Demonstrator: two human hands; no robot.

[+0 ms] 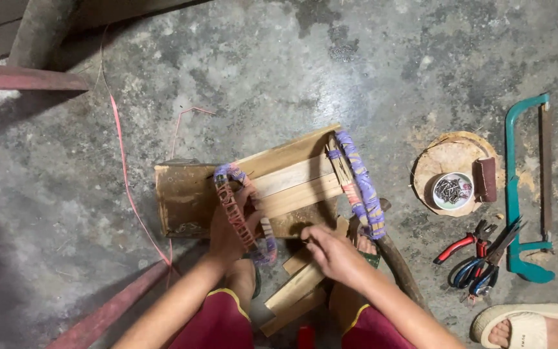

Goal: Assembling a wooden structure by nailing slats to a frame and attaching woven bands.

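Observation:
A small wooden frame of light slats [295, 176] rests on a dark wooden block [185, 197] on the concrete floor. Purple and reddish woven straps wrap both ends: the left strap [235, 213] and the right strap [364, 189]. My left hand [230, 229] grips the left strap and the end of the frame. My right hand [332, 251] reaches over the frame's near edge, fingers touching a slat, above loose wooden slats [295, 291] lying by my knees.
At the right lie a round wood slice [444, 155] with a small dish of nails [453, 190], red-handled pliers [463, 244], blue-handled scissors [482, 268] and a teal hacksaw [524, 187]. Another person's sandalled foot [527, 326] is at bottom right. A pink cord [124, 168] trails left.

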